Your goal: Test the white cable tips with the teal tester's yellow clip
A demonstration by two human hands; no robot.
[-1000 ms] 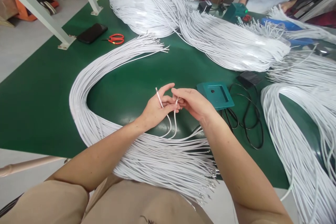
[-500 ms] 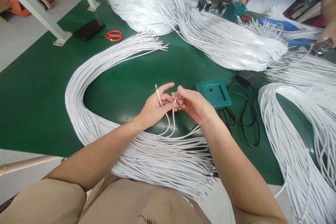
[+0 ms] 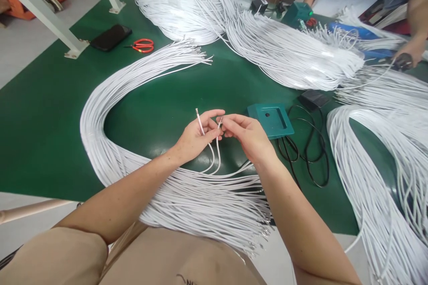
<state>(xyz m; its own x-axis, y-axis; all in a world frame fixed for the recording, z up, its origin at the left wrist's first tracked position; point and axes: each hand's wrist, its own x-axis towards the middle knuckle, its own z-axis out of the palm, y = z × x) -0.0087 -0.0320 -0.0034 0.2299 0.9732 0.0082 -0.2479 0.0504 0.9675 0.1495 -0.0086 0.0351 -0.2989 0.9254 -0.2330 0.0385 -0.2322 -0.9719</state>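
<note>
My left hand (image 3: 194, 138) is closed on two thin white wires (image 3: 214, 156) whose stripped ends stick up between its fingers. My right hand (image 3: 247, 133) pinches the tip of the right-hand wire, fingertips touching those of the left. Both wires loop down into a large curved bundle of white wires (image 3: 133, 160) that lies on the green table (image 3: 50, 120) and runs across its front edge, just under my forearms. A teal fixture block (image 3: 270, 120) sits just right of my right hand.
More white wire bundles lie at the back (image 3: 187, 0), middle right (image 3: 294, 58) and far right (image 3: 377, 178). Black cables (image 3: 310, 156) coil beside the teal block. Red scissors (image 3: 142, 45) and a black phone (image 3: 110, 37) lie back left. Another person's hand (image 3: 406, 55) works at the far right.
My hands stay together on the wires; the right fingers have shifted up to pinch the wire tip. The other person's hand at the far right has come into view.
</note>
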